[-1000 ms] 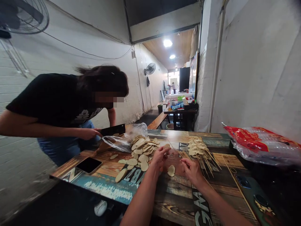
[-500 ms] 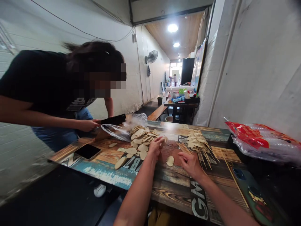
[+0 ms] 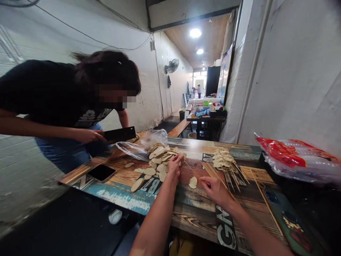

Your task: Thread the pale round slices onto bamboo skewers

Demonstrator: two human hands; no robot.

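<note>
My left hand (image 3: 176, 165) is closed on a thin pale slice (image 3: 183, 159), at the right edge of a heap of similar slices (image 3: 160, 153). My right hand (image 3: 215, 189) pinches a thin wooden skewer (image 3: 192, 168), which slants up and left toward that slice. Whether its tip has pierced the slice, I cannot tell. A single slice (image 3: 193, 182) lies flat on the table between my hands. Beside my right hand is a fan of bare skewers (image 3: 210, 170). Beyond them lies a stack of skewered slices (image 3: 225, 159).
Across the wooden table (image 3: 186, 217) at left, a co-worker bends over with a cleaver (image 3: 120, 134). Near that person are a clear plastic bag (image 3: 157, 136) and a dark phone (image 3: 101, 172). To the right lie a red plastic package (image 3: 287, 151) and a green phone (image 3: 290, 220).
A skewer now shows between my right hand and the slice in my left; my right hand has shifted slightly left. The co-worker's cleaver has moved left and its blade shows more fully.
</note>
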